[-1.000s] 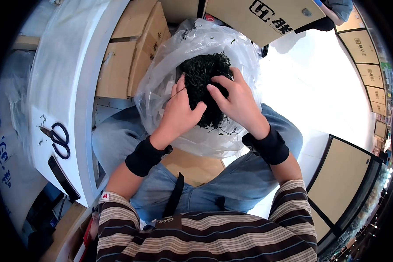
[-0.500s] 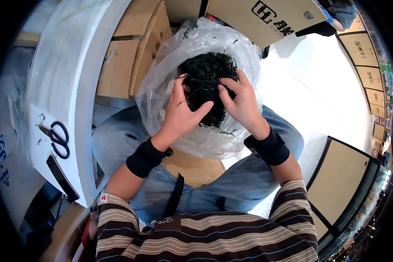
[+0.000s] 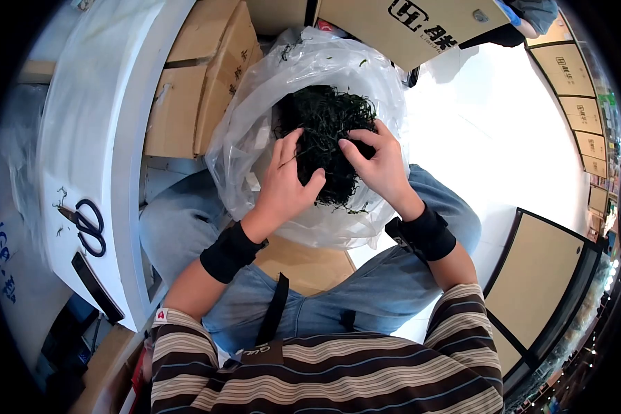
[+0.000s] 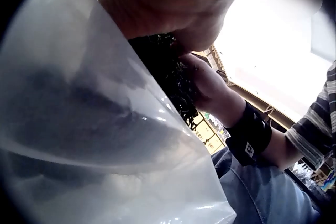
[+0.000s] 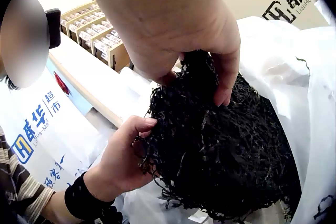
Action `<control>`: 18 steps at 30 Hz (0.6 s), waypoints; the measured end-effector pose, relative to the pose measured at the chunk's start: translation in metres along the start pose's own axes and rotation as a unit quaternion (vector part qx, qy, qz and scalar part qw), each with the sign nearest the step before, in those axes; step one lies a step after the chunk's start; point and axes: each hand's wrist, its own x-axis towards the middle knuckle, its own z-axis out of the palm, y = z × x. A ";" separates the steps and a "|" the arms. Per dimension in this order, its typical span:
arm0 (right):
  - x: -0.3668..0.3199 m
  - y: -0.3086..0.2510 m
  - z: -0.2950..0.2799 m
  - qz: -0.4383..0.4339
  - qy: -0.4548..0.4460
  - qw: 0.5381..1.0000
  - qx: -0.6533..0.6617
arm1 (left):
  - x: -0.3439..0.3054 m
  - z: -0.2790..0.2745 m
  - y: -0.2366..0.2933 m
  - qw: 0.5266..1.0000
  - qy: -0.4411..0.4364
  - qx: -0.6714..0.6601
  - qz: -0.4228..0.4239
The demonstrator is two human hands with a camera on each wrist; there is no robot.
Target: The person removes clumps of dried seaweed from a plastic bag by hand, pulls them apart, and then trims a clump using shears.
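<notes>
Scissors [image 3: 81, 222], on desk [image 3: 103, 138], nine o'clock. Carton [image 3: 179, 114], eleven o'clock. Left hand [image 3: 283, 190], fingers part-open, bent round the left side of a dark clump [image 3: 330, 114], twelve o'clock, in plastic bag [image 3: 338, 231]. Right hand [image 3: 385, 170], fingers half-curled, gripping clump's right.

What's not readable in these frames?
- Left hand: most fingertips, right wrist view; behind the dark clump.
- Right hand: some fingertips, head view; sunk in strands.
- Clump's underside, head view: hidden by its own bulk.
- Plastic bag: bottom, head view; clump covers it.
- Cardboard box: far end, head view; cut by top edge.
- Wristband label, left wrist view: too small.
</notes>
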 end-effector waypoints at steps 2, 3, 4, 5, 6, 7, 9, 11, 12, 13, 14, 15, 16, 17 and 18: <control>0.001 0.003 -0.001 -0.024 0.006 1.000 -0.007 | 0.000 0.000 -0.002 0.999 0.010 0.026 0.035; 0.002 0.004 -0.002 -0.022 0.008 1.000 -0.007 | 0.001 0.000 -0.002 0.999 0.023 0.010 0.029; 0.003 0.004 -0.004 -0.016 0.013 1.000 -0.006 | 0.001 0.000 -0.001 0.999 0.036 -0.006 0.021; 0.004 0.004 -0.006 -0.009 0.017 1.000 -0.006 | 0.002 0.000 -0.002 0.999 0.033 -0.007 0.022; 0.005 0.006 -0.007 -0.007 0.019 1.000 -0.007 | 0.004 -0.002 -0.004 0.998 0.041 -0.051 -0.013; 0.006 0.008 -0.009 -0.002 0.017 1.000 -0.004 | 0.006 -0.003 -0.006 0.993 0.049 -0.095 -0.049; 0.009 0.014 -0.014 -0.006 0.010 1.000 0.010 | 0.010 -0.010 -0.008 0.988 0.047 -0.131 -0.069; 0.010 0.019 -0.021 -0.020 -0.003 1.000 0.004 | 0.011 -0.017 -0.003 0.982 0.045 -0.163 -0.088; 0.011 0.020 -0.024 -0.035 -0.017 0.999 -0.003 | 0.011 -0.017 -0.005 0.982 0.045 -0.163 -0.089; 0.013 0.022 -0.028 -0.038 -0.032 0.999 -0.003 | 0.011 -0.018 -0.009 0.986 0.044 -0.139 -0.076; 0.013 0.024 -0.031 -0.038 -0.033 0.999 -0.003 | 0.012 -0.019 -0.014 0.990 0.043 -0.114 -0.063; 0.013 0.026 -0.033 -0.027 -0.035 0.999 0.005 | 0.013 -0.020 -0.017 0.990 0.043 -0.115 -0.065; 0.014 0.028 -0.035 -0.017 -0.036 0.999 0.013 | 0.014 -0.021 -0.019 0.991 0.040 -0.107 -0.063; 0.015 0.031 -0.038 -0.061 -0.031 0.998 0.009 | 0.015 -0.021 -0.022 0.993 0.036 -0.098 -0.062; 0.015 0.031 -0.038 -0.061 -0.032 0.998 0.009 | 0.015 -0.021 -0.024 0.992 0.036 -0.099 -0.063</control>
